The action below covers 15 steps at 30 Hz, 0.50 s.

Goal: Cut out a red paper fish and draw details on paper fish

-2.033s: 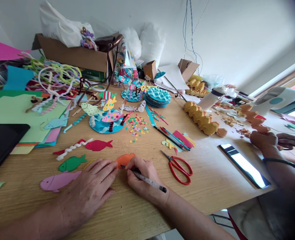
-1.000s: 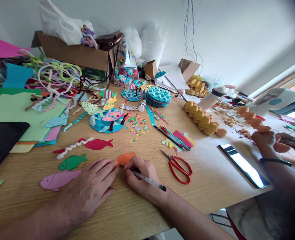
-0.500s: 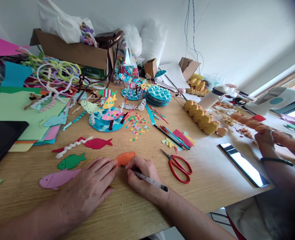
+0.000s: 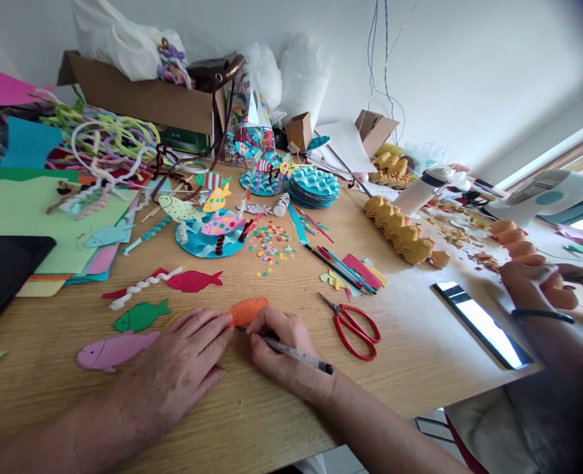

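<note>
My right hand (image 4: pixel 284 349) is closed around a clear-barrelled pen (image 4: pixel 298 356), its tip at the lower edge of an orange paper fish (image 4: pixel 248 311). Lying flat, my left hand (image 4: pixel 185 362) has its fingertips on the left end of that fish, and it partly covers a yellow shape underneath. Left of it are a pink paper fish (image 4: pixel 116 352), a green fish (image 4: pixel 141 316) and a red fish (image 4: pixel 195 281) with a white twisted pipe cleaner (image 4: pixel 145 288). Red-handled scissors (image 4: pixel 353 326) rest to the right of my right hand, blades partly apart.
Behind my hands stands a blue round base with several paper fish (image 4: pixel 212 237), near confetti (image 4: pixel 270 245) and coloured pencils (image 4: pixel 345 266). Phones lie at the left (image 4: pixel 9 276) and right (image 4: pixel 481 326). At the right, another person's hands (image 4: pixel 531 283) hold an orange egg-carton strip (image 4: pixel 558 289).
The pen tip has shifted slightly left along the orange fish's lower edge. My left hand stays in place. The other person's hands have moved the egg-carton strip downward.
</note>
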{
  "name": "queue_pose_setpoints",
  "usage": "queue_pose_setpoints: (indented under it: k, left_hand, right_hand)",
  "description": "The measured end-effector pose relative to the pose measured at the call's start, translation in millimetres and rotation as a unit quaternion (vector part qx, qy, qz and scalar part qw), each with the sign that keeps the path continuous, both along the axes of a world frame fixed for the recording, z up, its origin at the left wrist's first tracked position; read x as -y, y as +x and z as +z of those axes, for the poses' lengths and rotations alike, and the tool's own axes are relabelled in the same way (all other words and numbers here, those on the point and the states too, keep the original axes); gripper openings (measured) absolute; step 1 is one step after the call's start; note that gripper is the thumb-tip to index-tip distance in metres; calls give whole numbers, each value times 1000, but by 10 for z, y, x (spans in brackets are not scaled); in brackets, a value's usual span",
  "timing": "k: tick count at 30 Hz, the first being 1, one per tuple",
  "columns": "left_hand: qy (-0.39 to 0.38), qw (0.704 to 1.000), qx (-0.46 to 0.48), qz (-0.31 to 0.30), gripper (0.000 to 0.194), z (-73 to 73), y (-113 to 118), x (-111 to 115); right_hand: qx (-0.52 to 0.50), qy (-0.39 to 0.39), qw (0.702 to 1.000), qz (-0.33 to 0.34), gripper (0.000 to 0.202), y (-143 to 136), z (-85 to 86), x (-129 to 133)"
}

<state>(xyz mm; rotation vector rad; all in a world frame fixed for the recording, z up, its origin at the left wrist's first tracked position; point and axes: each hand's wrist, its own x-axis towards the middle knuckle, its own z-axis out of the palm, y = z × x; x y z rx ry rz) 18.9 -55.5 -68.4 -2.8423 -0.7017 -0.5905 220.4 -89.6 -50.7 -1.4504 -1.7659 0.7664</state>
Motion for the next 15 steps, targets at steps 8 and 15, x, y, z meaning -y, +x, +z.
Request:
queue_pose_setpoints:
  k: [8,15]
  left_hand:
    - [-23,1000,-10,-6,33,15,-8,-19]
    - [-21,1000,8,-3,32,-9,-2,-11]
  right_hand:
    - [-17,-19,999,-26,10,20,17,9]
    - [1,-21,999,-27,12,25,25,4]
